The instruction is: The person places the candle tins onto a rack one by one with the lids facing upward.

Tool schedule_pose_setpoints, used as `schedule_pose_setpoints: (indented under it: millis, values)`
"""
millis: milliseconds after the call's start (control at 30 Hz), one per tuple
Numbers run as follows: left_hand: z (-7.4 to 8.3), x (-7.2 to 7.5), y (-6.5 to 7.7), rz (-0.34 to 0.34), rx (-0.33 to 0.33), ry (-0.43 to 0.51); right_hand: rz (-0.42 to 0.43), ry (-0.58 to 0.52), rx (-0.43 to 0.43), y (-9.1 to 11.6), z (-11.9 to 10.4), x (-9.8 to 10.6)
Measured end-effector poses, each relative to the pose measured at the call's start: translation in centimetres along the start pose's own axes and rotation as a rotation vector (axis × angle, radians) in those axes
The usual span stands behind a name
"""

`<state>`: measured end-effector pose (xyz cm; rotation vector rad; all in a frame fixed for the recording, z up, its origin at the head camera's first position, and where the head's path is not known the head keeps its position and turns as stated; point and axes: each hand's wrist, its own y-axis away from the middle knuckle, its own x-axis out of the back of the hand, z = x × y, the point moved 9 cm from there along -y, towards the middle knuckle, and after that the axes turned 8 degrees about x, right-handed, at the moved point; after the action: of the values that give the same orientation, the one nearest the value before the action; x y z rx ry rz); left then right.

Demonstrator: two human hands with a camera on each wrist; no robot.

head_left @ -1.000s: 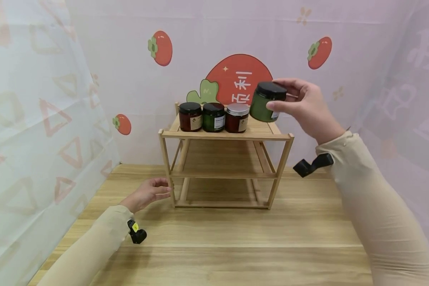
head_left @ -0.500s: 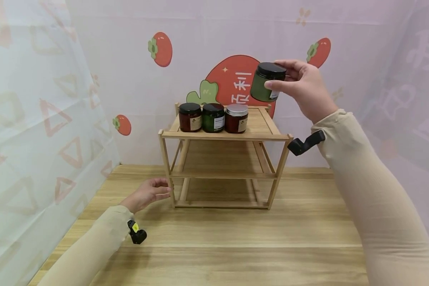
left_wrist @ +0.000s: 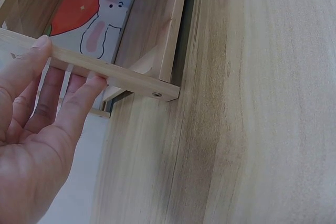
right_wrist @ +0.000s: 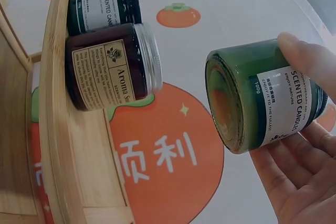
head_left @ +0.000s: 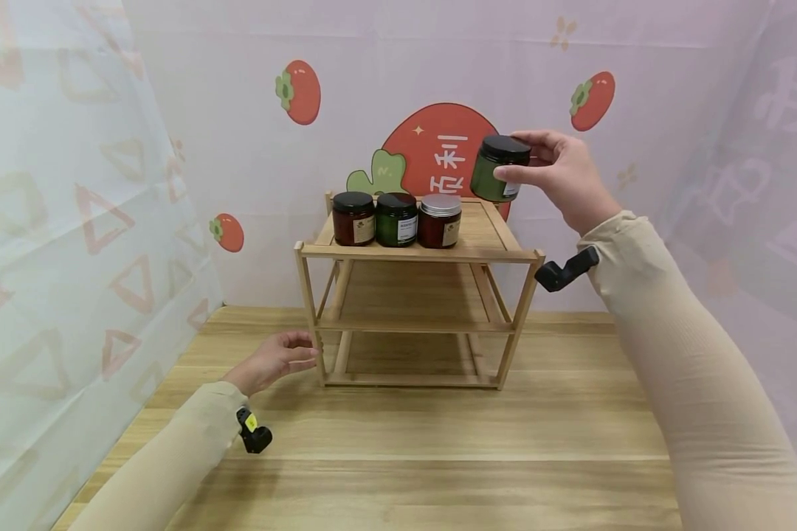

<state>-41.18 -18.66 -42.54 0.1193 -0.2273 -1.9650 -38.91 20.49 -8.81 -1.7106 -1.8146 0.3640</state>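
In the head view my right hand (head_left: 561, 173) grips a green scented candle jar (head_left: 490, 177) with a black lid, above the right part of the wooden shelf rack (head_left: 418, 254). The right wrist view shows the candle jar (right_wrist: 244, 72) apart from the shelf, its white label and base visible. On the top shelf stand three jars in a row: a dark red candle jar (head_left: 354, 220) with a black lid, a green candle jar (head_left: 396, 220), and a dark red candle jar (head_left: 440, 221) with a silver lid. My left hand (left_wrist: 47, 114) holds the rack's left front post (left_wrist: 131, 78) between thumb and fingers.
The rack stands on a wood-grain table (head_left: 438, 450), its two lower shelves below the top one. Behind it hangs a pale cloth backdrop (head_left: 226, 88) printed with red fruit. Another cloth (head_left: 60, 258) closes the left side.
My right hand rose with the green candle jar, then came partly down again, ending a little higher than a second ago. The left hand and the rack have stayed put.
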Motion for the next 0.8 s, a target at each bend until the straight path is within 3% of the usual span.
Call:
schedule_pose_setpoints:
  millis: [567,800]
  values:
    - [-0.2,0.2,-0.1,0.02,0.012,0.009,-0.075,0.093,-0.083,0.3,2.3,0.1]
    - [0.1,0.0,0.0,-0.05,-0.044,0.02,-0.113,0.164,-0.124,0.7,3.6,0.0]
